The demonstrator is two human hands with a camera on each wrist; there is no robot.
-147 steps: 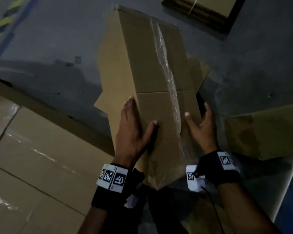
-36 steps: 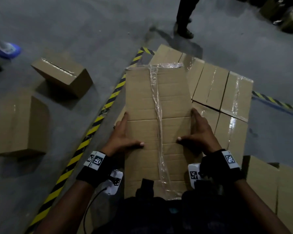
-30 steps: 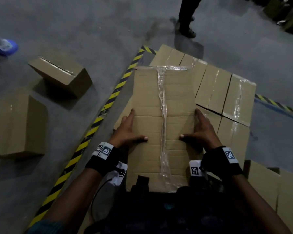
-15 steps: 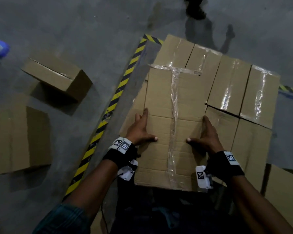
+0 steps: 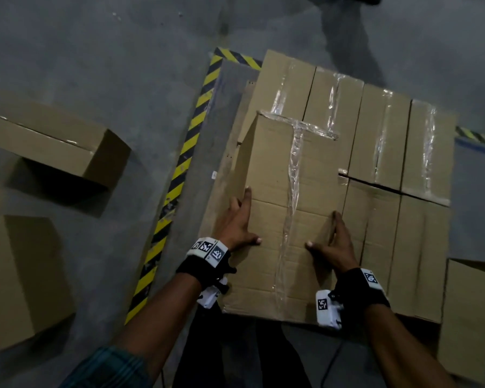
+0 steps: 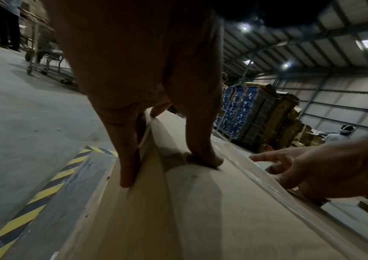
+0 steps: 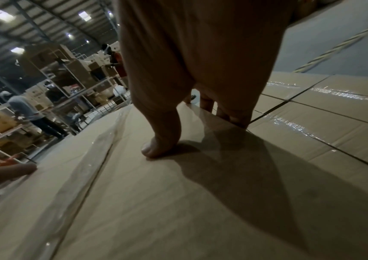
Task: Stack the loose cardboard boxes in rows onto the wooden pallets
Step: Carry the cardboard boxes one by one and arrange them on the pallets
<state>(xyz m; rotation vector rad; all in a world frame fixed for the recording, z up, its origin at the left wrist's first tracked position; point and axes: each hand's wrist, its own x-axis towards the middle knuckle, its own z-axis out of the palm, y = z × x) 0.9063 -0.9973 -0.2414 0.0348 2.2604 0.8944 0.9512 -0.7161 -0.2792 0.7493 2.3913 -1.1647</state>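
Observation:
I hold a taped cardboard box (image 5: 286,214) flat side up at the near left corner of the stack. My left hand (image 5: 242,219) grips its left edge, thumb on top and fingers down the side. On the opposite edge my right hand (image 5: 328,236) grips the same way, fingers wedged against the neighbouring box (image 5: 375,242). Two rows of taped boxes (image 5: 381,141) lie packed to the right and behind. The left wrist view shows my left hand (image 6: 167,172) on the box (image 6: 200,219). The right wrist view shows my right hand (image 7: 192,135) on the box (image 7: 156,202). What the stack stands on is hidden.
Two loose boxes lie on the grey floor at left, one far (image 5: 59,147) and one near (image 5: 20,275). Yellow-black floor tape (image 5: 179,169) runs along the stack's left side. Another box (image 5: 471,317) sits at the lower right. A person's legs (image 5: 347,29) stand beyond the stack.
I carried the box over to the stack and lowered it toward the near left corner beside the packed rows. Both hands kept the same hold on its edges.

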